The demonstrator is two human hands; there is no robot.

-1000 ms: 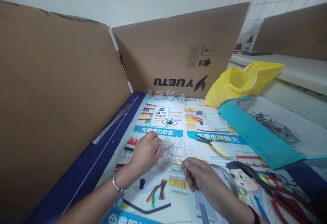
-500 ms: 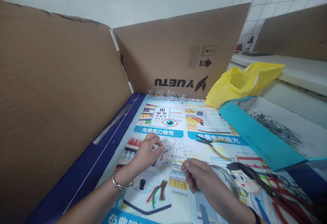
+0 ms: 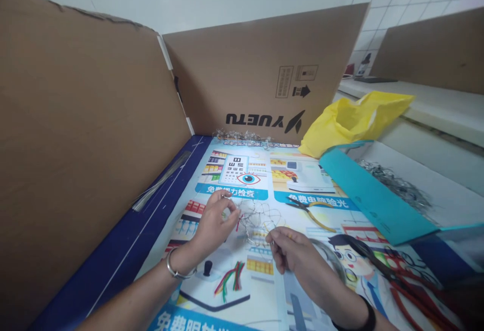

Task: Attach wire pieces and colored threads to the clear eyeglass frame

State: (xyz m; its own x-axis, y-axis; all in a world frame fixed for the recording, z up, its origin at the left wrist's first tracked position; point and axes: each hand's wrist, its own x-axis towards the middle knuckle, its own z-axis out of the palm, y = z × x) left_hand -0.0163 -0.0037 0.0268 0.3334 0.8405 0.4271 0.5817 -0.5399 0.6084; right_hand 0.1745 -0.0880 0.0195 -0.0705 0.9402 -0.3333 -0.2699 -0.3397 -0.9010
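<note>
A loose, see-through tangle of thin bent wire (image 3: pixel 260 218) spans the gap between my hands above the printed sheet. My left hand (image 3: pixel 218 222), with a silver bangle on the wrist, pinches the wire's left side between thumb and fingers. At the lower right of the tangle, my right hand (image 3: pixel 293 250) closes thumb and forefinger on the wire. A short red strand shows beside my left fingertips. Below the hands lies a small bundle of red and green strands (image 3: pixel 231 278). Yellow-handled pliers (image 3: pixel 312 212) rest beyond my right hand.
Cardboard panels (image 3: pixel 264 79) stand at the left and back. Wire pieces (image 3: pixel 242 136) lie along the back panel. Straight wires (image 3: pixel 161 185) lie at left. To the right are a turquoise box (image 3: pixel 378 200) of wire pieces, a yellow bag (image 3: pixel 340 129) and red-handled cutters (image 3: pixel 401 280).
The whole view has shifted slightly. Both hands keep their pinch on the wire tangle, which has turned a little and now looks more spread out between them.
</note>
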